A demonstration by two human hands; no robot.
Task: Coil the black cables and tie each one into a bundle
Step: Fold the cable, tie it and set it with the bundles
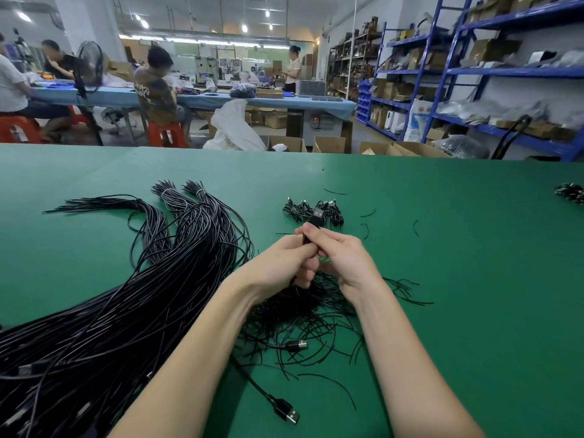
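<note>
Black cables (104,311) lie in a long loose sheaf at left, far ends banded, within reach as stock. Centre: left hand (292,257) curls round a small coil, keeping its loops together; right hand (339,252) pinches at the same coil, USB plug (317,215) sticking out beyond. Loose ties (316,317) heap beneath the wrists. Finished bundles (313,210) sit just beyond, clear of the stock.

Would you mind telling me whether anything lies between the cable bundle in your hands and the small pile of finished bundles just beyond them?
Nothing visible does. The left hand and right hand hold the cable bundle right in front of the finished bundles, with only bare green table around; stray ties lie off to the right.
</note>
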